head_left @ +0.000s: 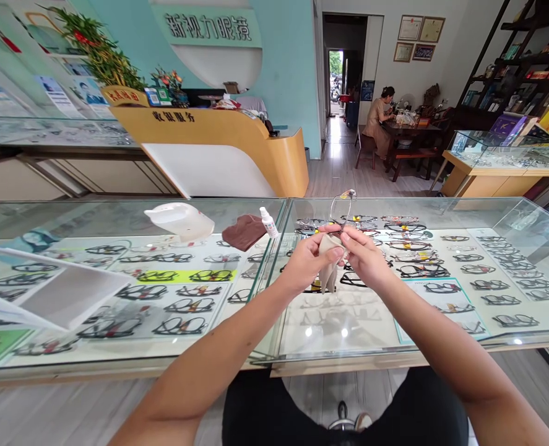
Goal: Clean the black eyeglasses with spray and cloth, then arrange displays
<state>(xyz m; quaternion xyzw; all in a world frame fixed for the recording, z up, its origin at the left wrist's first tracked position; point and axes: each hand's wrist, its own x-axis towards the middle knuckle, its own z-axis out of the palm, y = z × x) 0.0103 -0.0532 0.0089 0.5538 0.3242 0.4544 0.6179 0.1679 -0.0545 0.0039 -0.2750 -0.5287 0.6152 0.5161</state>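
Observation:
Above the glass display counter [302, 337], my two hands meet around a pair of glasses [340, 207], whose rim and one end stick up past the fingers. My left hand [307, 257] is closed on a beige cleaning cloth [328, 272], which hangs down between the hands. The fingers of my right hand [367, 253] are closed on the glasses, and they also touch the cloth. Part of the frame is hidden behind fingers and cloth. Left of my hands, a white spray bottle [268, 222] stands beside a folded brown cloth [242, 233] on the counter top.
A white plastic scoop-shaped tray [181, 222] and an open white box [70, 297] are on the counter to the left. Rows of eyeglasses lie under the glass. Beyond stands a yellow reception desk [209, 133]. A person [377, 127] sits at a dark table at the back.

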